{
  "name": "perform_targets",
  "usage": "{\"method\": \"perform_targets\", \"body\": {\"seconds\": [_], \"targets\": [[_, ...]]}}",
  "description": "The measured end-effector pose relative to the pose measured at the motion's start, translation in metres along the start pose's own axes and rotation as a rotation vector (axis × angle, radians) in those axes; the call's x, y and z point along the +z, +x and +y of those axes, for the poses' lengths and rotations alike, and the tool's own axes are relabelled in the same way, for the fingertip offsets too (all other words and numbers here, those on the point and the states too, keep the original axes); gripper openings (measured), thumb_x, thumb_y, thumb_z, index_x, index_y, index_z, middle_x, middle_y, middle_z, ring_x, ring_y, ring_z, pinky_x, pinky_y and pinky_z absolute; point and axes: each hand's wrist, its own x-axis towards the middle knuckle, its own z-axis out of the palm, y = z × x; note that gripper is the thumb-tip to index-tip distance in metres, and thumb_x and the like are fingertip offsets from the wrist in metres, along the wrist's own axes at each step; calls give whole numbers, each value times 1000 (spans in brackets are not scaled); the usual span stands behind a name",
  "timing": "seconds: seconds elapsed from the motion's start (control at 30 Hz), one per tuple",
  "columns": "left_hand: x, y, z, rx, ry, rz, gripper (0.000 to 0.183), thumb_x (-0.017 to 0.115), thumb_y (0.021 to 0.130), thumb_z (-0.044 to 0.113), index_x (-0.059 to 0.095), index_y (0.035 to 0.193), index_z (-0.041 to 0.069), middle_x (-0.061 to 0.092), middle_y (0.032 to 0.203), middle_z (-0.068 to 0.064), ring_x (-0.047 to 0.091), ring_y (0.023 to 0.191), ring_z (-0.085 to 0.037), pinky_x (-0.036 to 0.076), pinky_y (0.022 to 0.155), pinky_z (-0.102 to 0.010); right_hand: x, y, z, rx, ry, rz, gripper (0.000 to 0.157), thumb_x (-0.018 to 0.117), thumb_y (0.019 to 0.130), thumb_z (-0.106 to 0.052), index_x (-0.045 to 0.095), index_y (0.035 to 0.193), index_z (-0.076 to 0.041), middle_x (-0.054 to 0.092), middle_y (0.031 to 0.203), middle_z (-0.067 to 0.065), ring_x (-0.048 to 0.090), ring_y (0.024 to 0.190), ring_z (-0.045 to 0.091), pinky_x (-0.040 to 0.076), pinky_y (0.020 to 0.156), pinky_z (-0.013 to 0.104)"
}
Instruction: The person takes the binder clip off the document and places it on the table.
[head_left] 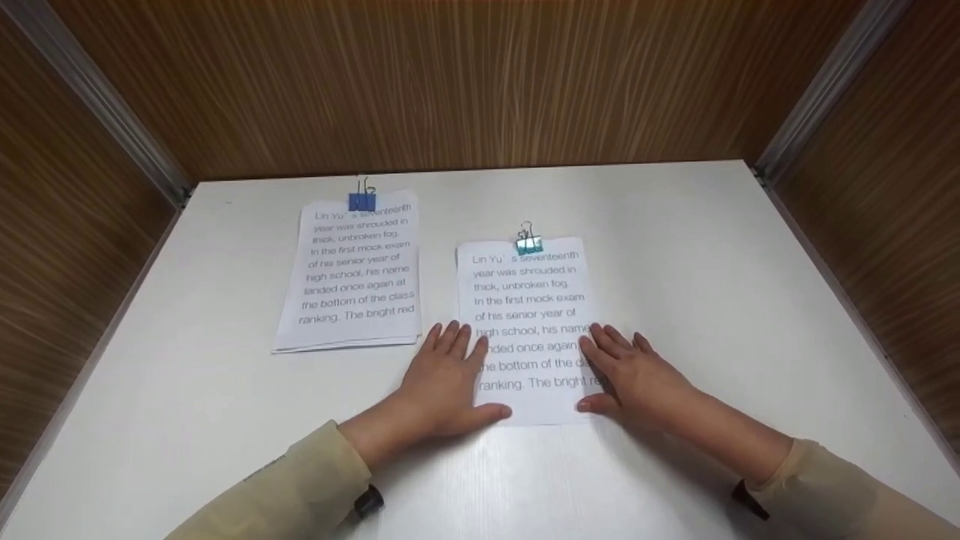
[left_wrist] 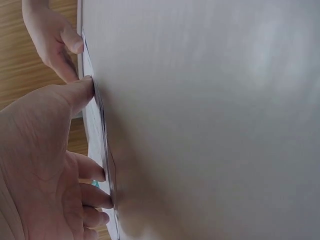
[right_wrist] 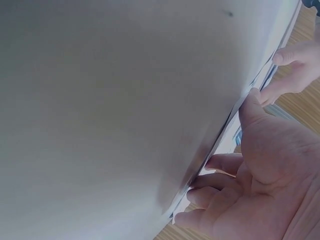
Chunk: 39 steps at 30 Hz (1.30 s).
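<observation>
A clipped stack of printed sheets lies in front of me on the white table, with a shiny teal binder clip at its top edge. My left hand rests along the stack's left edge, fingers extended and thumb on the lower part of the page. Opposite it, my right hand touches the right edge, its fingers extended too and its thumb near the lower right corner. Both wrist views show fingertips and thumb right at the paper's edge, where several layered sheets show from the side.
Farther back on the left lies a second stack of printed sheets, held by a blue binder clip; its lower edges fan slightly. Wood-patterned panels enclose the white table at the back and both sides.
</observation>
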Motion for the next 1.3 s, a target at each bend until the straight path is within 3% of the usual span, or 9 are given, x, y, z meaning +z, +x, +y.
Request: {"method": "perform_targets", "body": {"seconds": [0.17,0.4,0.67,0.97,1.3], "targets": [[-15,14,-9,-16,-17,40,105,54,94,78,36,164,1,34,167,-27,23,158,-44,8,130,-57,0,0,1,-2,8,1,91,79,94,-49,43,159,4,38,164,29,35,152,50,31,118,71],[-40,56,-41,-63,-22,72,106,52,95,79,31,167,5,27,170,-25,20,159,-44,7,130,-55,3,1,2,-31,1,25,91,79,93,-50,46,156,6,41,161,32,39,149,51,34,116,72],[-38,96,-80,-110,-134,42,109,54,95,77,19,170,6,21,172,-26,16,161,-42,8,131,-52,3,3,0,-22,-1,21,92,81,91,-49,45,157,5,40,162,30,38,150,50,33,117,71],[-31,104,-96,-151,-303,42,113,59,93,75,8,172,13,13,175,-21,7,163,-38,4,131,-47,3,3,-1,-16,-3,12,93,79,92,-51,44,158,4,39,163,29,37,151,49,32,118,71],[-28,111,-97,-139,-319,40,113,62,92,72,10,172,12,16,176,-17,8,163,-34,6,132,-44,2,1,2,-12,3,7,93,78,93,-51,43,159,5,38,164,30,36,151,50,31,118,71]]}}
